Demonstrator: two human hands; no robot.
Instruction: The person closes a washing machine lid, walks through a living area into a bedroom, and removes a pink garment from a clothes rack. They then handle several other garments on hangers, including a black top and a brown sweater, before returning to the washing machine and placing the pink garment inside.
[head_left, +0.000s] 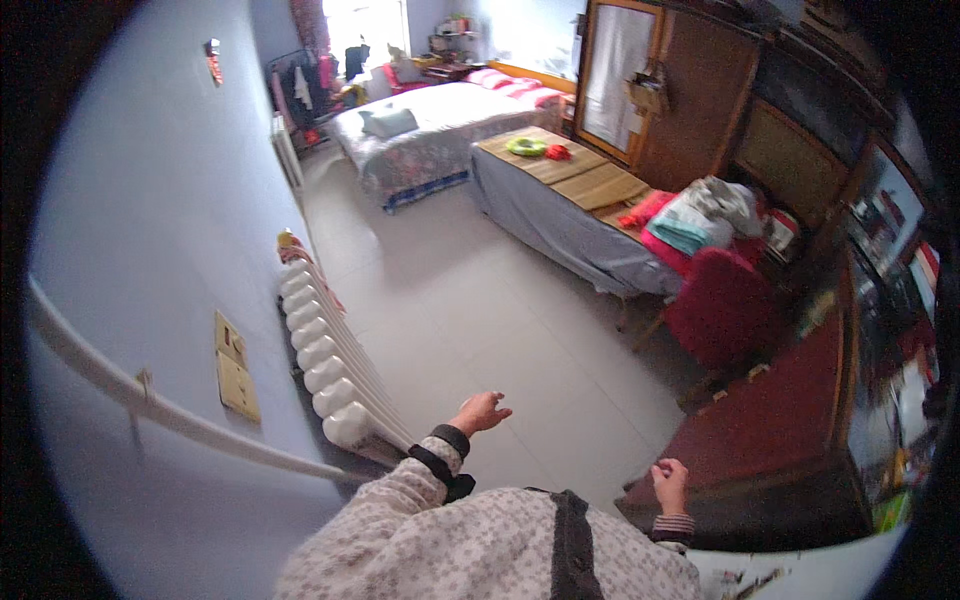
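My left hand (pixel 482 412) is held out over the pale floor, a little beyond the near end of the white radiator (pixel 345 420). Its fingers are loosely bent and apart, with nothing in them. My right hand (pixel 670 483) hangs farther right, beside the dark red cabinet top (pixel 770 420). The fingers there curl loosely, slightly apart, and I see nothing held. Neither hand appears to touch anything. Both sleeves are pale and patterned; the left has a dark cuff, the right a striped one.
A pipe (pixel 200 425) runs along the left wall. Pale floor tiles (pixel 450 290) stretch toward a bed (pixel 430 135). At right stand a cloth-draped table (pixel 560 225) with wooden boards (pixel 597 187), a red-covered chair (pixel 722 310) and a wardrobe (pixel 690 100).
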